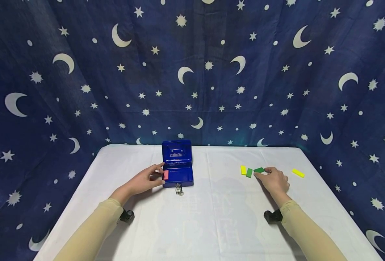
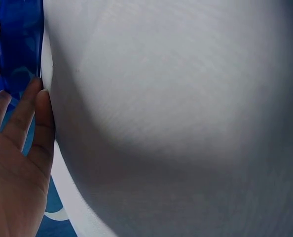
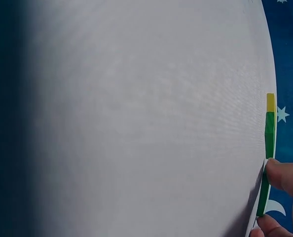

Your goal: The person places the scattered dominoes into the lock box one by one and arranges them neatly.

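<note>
A small blue metal cash box (image 1: 183,174) stands with its lid up, and a pink block (image 1: 166,175) is inside at its left end. My left hand (image 1: 146,178) rests against the box's left side, thumb by the front corner and fingers further back; in the left wrist view the fingers are extended at the blue box (image 2: 20,44). My right hand (image 1: 276,182) has thumb and fingers at the two ends of a green block (image 3: 265,192), pinching it low at the tabletop. Just left of it lie another green block (image 1: 249,173) and a yellow block (image 1: 243,170).
A second yellow block (image 1: 298,173) lies to the right of the right hand. Keys (image 1: 179,189) hang at the box's front lock. White cloth covers the table (image 1: 212,217), and a dark blue curtain (image 1: 192,101) with moons and stars rises behind it.
</note>
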### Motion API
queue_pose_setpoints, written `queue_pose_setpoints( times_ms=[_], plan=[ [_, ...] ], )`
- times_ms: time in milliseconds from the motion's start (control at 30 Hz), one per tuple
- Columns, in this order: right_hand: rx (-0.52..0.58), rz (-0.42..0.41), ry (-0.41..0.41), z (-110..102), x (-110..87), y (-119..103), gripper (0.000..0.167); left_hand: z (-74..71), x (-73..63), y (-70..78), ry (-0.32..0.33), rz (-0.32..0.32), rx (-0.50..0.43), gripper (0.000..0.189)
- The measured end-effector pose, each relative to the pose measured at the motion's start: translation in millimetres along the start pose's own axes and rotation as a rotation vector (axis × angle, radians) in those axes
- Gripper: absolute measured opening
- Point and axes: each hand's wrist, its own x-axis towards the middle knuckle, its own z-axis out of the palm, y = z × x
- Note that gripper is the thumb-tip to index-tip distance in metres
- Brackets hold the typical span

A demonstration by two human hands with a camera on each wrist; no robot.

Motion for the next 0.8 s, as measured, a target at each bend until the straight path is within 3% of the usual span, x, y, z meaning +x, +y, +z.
queue_pose_setpoints(
  times_ms=[800],
  plan=[
    [-0.003,0.0,-0.013,-2.7,-1.8,-3.1,0.064,-1.2,-1.6,2.6,-0.001,0.006,-0.004,0.033]
  ],
)
